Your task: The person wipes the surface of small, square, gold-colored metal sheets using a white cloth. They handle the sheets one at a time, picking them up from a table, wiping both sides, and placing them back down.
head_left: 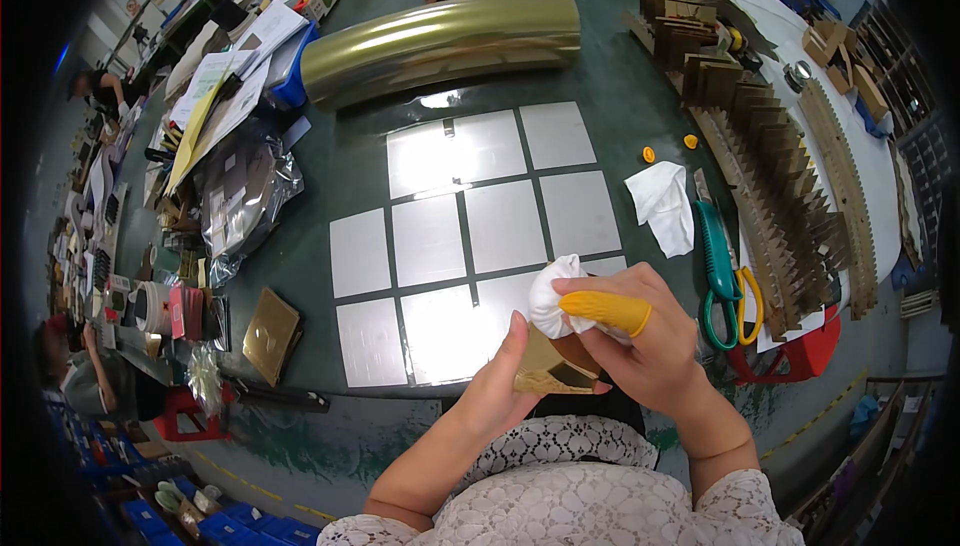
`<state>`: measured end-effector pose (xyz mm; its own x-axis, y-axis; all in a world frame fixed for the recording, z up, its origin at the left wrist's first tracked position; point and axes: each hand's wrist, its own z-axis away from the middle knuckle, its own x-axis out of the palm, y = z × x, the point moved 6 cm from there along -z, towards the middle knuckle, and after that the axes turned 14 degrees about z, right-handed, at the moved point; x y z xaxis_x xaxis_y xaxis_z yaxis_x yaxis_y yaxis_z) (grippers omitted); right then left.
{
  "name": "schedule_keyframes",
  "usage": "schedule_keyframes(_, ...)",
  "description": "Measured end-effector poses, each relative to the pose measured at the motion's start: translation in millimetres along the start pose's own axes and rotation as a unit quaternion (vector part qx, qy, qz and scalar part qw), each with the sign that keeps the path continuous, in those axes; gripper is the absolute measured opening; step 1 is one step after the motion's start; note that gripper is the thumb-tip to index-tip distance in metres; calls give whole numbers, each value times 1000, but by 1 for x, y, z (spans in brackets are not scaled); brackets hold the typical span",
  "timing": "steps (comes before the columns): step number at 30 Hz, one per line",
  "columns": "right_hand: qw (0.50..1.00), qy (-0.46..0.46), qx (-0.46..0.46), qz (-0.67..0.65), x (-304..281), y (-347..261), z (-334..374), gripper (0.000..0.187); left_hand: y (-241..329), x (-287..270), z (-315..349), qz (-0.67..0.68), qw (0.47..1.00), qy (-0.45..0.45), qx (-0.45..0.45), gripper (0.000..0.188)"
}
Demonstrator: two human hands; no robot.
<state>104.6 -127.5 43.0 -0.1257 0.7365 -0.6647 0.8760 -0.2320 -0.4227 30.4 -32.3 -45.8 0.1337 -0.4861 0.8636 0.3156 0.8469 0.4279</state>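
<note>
A gold metal plate [548, 364] is tilted in front of my body, over the table's near edge. My left hand [492, 378] grips it from the left side, with the thumb along its edge. Bunched white cloth [546, 298] is pinched in my right hand [652, 344] and pressed to the plate's upper part. A yellow finger cot [612, 312] covers one finger of that hand. The cloth and fingers hide part of the plate. Just beyond my hands, several flat silvery plates [430, 236] lie in rows on the green table [345, 161].
A gold film roll [445, 46] lies across the far side. At right are a white cloth [664, 210], green-handled scissors [716, 266], yellow-handled scissors [746, 306] and a toothed brown rack [765, 186]. Gold plates [270, 334] are stacked at left, near a plastic bag [250, 191].
</note>
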Motion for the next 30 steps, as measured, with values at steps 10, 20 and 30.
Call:
schedule_keyframes(10, 999, -26, 26, 36, -5, 5, 22, 37, 10, -5, -1, 45, 999, -12, 12, 71)
schedule_keyframes(20, 993, -21, 91, 70, -24, 19, 47, 37, 14, -10, -3, 18, 999, -16, 29, 74)
schedule_keyframes(30, 985, 34, 125, 114, -41, 22, 52, 34, 24, -18, -7, 278, 947, -150, 52, 83)
